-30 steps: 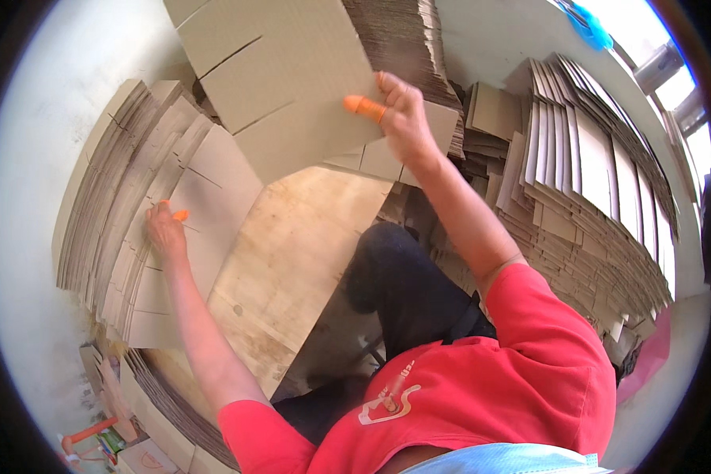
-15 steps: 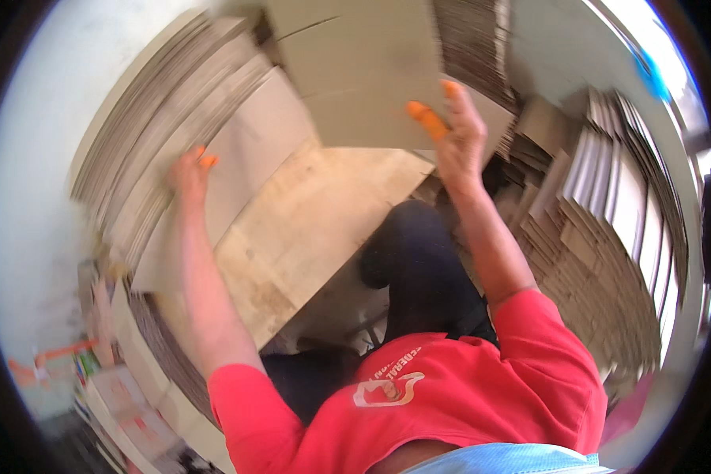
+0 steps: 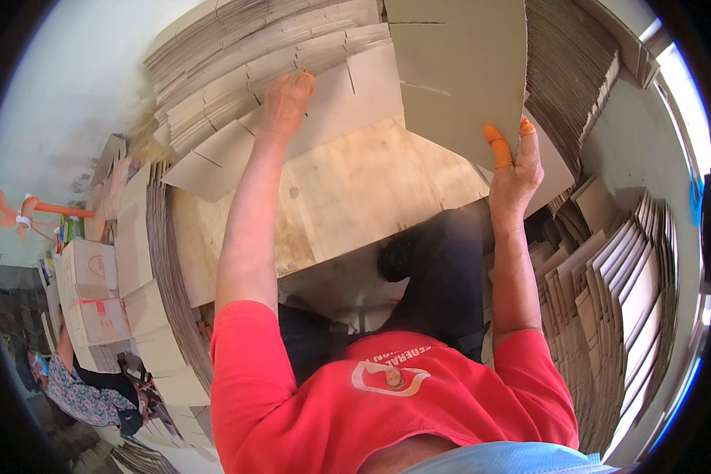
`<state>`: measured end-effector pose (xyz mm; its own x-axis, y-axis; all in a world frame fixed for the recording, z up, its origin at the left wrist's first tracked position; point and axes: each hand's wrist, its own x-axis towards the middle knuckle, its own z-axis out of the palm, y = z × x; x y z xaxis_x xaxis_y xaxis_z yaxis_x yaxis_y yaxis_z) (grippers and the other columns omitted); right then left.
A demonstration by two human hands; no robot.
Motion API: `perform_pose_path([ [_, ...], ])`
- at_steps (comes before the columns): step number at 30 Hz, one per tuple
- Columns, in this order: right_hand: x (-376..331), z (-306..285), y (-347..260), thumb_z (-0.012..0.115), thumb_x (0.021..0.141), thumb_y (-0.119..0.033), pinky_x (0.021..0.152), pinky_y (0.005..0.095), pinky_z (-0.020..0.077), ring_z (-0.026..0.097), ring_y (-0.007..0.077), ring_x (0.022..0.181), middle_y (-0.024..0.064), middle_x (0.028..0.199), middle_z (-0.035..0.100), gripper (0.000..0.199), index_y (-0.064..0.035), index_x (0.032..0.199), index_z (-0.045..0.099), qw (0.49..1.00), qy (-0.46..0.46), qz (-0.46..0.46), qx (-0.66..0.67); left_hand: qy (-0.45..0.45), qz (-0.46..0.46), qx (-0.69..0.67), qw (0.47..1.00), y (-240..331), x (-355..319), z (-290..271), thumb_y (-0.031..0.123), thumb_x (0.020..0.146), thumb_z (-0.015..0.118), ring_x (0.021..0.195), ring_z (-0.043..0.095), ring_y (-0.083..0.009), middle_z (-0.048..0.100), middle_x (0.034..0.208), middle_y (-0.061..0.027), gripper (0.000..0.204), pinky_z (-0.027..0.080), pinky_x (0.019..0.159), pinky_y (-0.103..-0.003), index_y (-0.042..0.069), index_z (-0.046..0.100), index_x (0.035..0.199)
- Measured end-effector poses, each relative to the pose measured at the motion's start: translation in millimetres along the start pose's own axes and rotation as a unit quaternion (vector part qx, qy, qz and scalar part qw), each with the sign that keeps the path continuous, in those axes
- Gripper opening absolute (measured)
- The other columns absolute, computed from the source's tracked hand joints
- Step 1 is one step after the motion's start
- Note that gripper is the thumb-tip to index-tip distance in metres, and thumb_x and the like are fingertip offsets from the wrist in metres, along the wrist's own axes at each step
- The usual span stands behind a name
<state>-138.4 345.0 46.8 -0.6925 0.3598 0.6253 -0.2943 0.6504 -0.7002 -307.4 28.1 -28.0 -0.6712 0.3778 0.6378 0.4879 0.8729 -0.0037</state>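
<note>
While the right hand [image 3: 516, 170] sits in the upper right of the frame, its fingers [image 3: 497, 146] are clamped on the lower corner of a large cardboard sheet [image 3: 458, 71], which stands up and runs out of the top edge. Orange rubber tips cover two of those fingers. The left hand [image 3: 286, 103] is in the upper middle, resting flat on a slotted cardboard sheet [image 3: 324, 110] that lies on a tall stack of flat cardboard [image 3: 245, 55]; its fingers are bent down onto the sheet and close together, with one orange tip showing at the top. Below both sheets, in the centre, lies a bare wooden surface [image 3: 347, 189], stained and pale. The person wears a red shirt [image 3: 387, 403] at the bottom of the frame and dark trousers above it. More cardboard stands on edge down the right side [image 3: 608, 292] and along the left of the wooden surface. At the far left are printed boxes [image 3: 91, 292], an orange fan [image 3: 24, 209] and, in the lower left corner, another person in patterned clothes [image 3: 75, 395].
</note>
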Motion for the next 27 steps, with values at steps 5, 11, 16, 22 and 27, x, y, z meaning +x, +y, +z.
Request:
perform_pose_path([
  [5,-1,11,-6,0.062,0.086,0.000,0.078,0.0282,0.0522,0.065,0.0152,0.087,0.0079,0.101,0.068,0.045,-0.0092,0.129,0.052,0.999,-0.022,-0.035,-0.020,-0.275,-0.093,-0.052,0.955,15,-2,-4,0.014,0.075,0.067,0.081,0.063,-0.0352,0.066,0.081,-0.0171,0.013,0.049,0.068,-0.044,0.003,0.066,0.083],
  [11,-5,18,-13,0.059,0.086,0.003,0.077,0.0288,0.0532,0.067,0.0197,0.087,0.0110,0.108,0.067,0.054,-0.0123,0.136,0.046,0.996,-0.071,-0.048,0.001,-0.293,-0.081,-0.004,0.953,45,-1,-20,0.014,0.077,0.064,0.080,0.063,-0.0358,0.066,0.080,-0.0188,0.011,0.050,0.070,-0.044,0.005,0.070,0.081],
  [16,-8,28,-16,0.059,0.086,0.004,0.076,0.0293,0.0534,0.068,0.0190,0.084,0.0100,0.104,0.069,0.059,-0.0164,0.139,0.043,0.993,-0.084,-0.076,-0.009,-0.216,0.009,0.004,0.976,65,-5,-34,0.003,0.076,0.055,0.075,0.063,-0.0353,0.062,0.073,-0.0183,0.010,0.048,0.065,-0.043,0.003,0.063,0.069],
  [22,-14,30,-13,0.053,0.083,0.012,0.074,0.0327,0.0540,0.067,0.0236,0.078,0.0120,0.095,0.069,0.068,-0.0196,0.142,0.039,0.979,-0.189,-0.073,-0.039,-0.188,0.008,0.007,0.982,99,1,-64,0.001,0.074,0.055,0.071,0.063,-0.0338,0.060,0.067,-0.0167,0.008,0.049,0.063,-0.043,0.003,0.059,0.067],
  [27,-19,29,-8,0.052,0.080,0.015,0.072,0.0340,0.0541,0.066,0.0245,0.077,0.0123,0.094,0.068,0.073,-0.0203,0.142,0.039,0.978,-0.191,-0.073,-0.039,-0.170,0.053,0.024,0.984,109,-5,-80,0.001,0.072,0.056,0.071,0.064,-0.0328,0.061,0.068,-0.0163,0.007,0.051,0.064,-0.042,0.003,0.060,0.066],
])
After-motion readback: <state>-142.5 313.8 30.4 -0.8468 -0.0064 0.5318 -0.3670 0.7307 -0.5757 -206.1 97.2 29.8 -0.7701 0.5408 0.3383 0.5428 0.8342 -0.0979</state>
